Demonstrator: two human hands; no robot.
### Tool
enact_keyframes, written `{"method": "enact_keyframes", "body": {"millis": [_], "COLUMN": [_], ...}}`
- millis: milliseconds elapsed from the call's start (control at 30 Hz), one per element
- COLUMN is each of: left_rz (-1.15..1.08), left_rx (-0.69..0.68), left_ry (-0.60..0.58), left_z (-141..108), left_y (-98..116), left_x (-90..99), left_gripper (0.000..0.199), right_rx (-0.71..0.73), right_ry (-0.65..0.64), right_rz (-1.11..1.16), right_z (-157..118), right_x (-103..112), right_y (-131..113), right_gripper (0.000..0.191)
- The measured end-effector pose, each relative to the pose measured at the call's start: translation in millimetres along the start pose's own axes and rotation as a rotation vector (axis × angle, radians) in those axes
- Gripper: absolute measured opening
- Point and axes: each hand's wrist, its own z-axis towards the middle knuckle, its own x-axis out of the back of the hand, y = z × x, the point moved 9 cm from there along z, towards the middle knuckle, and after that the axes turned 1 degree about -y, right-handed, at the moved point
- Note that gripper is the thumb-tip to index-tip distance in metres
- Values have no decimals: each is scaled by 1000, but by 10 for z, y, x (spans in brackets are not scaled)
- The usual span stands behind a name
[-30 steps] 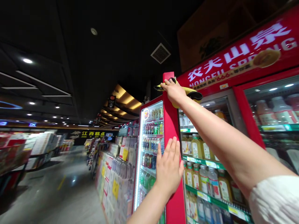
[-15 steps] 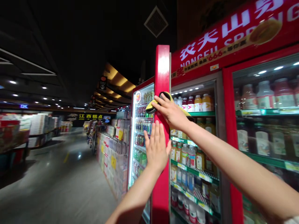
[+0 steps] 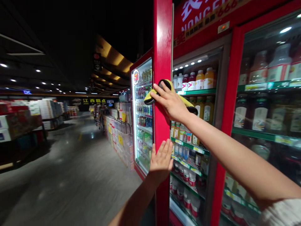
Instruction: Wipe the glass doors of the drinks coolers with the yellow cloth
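An open cooler door stands edge-on in front of me, its red frame (image 3: 162, 56) upright. My right hand (image 3: 172, 105) presses a yellow cloth with black trim (image 3: 148, 98) against this frame, fingers spread over it. The cloth wraps past both sides of the frame, and part of it is hidden under my palm. Lower down, my left hand (image 3: 161, 158) lies flat along the same red frame, fingers stretched out and holding nothing.
To the right, the red cooler's shelves (image 3: 199, 91) hold bottled drinks, with another glass door (image 3: 270, 131) beside them. Behind the frame on the left stands a lit drinks cooler (image 3: 144, 116). Stacked goods (image 3: 119, 135) line the aisle's grey floor (image 3: 77, 175).
Both hands and the cloth have slid down along the red door frame. My view has dropped too, so the frame's top end is now out of sight.
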Motion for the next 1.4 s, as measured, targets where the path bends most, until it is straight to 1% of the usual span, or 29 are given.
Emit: {"method": "enact_keyframes", "body": {"millis": [100,167,233,333,400,433,500,533,600,633,700,767,833,900,967,1000,1067,1133,1200,1233,1300,1400], "left_rz": [-50,-75,-87,-84,-81,-83,-89,-91,-91,-87,-74,-66,-74,-95,-116,-126,-147,-172,-202,-218,-253,-286], "left_rx": [15,43,37,44,101,136,184,185,138,101,35,-1,-24,-47,-68,-78,-101,-130,-158,-166,-174,-176], "left_ry": [-28,-46,-42,-43,-98,-138,-215,-240,-261,-261,-267,-292,-315,-327,-333,-334,-336,-339,-343,-350,-369,-386], "left_z": [-215,-266,-261,-244,-294,-353,-545,-669,-934,-1062,-1273,-1399,-1447,-1465,-1510,-1552,-1674,-1817,-1937,-1981,-2038,-2105], "left_y": [148,178,210,243,247,254,306,354,486,552,642,660,637,607,583,571,548,522,493,477,452,441], "left_x": [-86,-131,-156,-202,-273,-313,-374,-384,-367,-349,-325,-339,-375,-418,-456,-469,-477,-461,-428,-414,-392,-371], "left_gripper": [69,69,70,69,67,66,64,63,60,58,53,51,52,55,59,60,61,61,61,61,63,63], "right_rx": [47,97,115,9,-63,-70,-30,6,74,100,148,170,121,-1,-96,-109,-75,-15,17,8,-76,-298], "right_ry": [-96,-156,-191,-169,-145,-145,-177,-205,-271,-296,-335,-345,-314,-262,-262,-292,-377,-441,-456,-447,-409,-345], "right_rz": [23,37,46,60,81,96,125,138,165,178,204,220,213,182,162,168,211,263,299,305,289,213], "right_z": [-486,-656,-661,-541,-585,-674,-972,-1155,-1505,-1635,-1764,-1738,-1656,-1651,-1798,-1914,-2166,-2358,-2428,-2420,-2368,-2389], "right_x": [-110,-133,-120,-96,-143,-195,-338,-413,-537,-573,-606,-609,-612,-639,-719,-777,-884,-936,-947,-951,-981,-1076], "right_y": [-265,-370,-366,-232,-237,-305,-544,-686,-926,-1002,-1068,-1049,-993,-965,-1054,-1145,-1360,-1518,-1573,-1566,-1515,-1475], "right_gripper": [60,61,65,67,64,62,56,52,48,47,48,50,51,49,48,47,46,46,46,47,49,49]}}
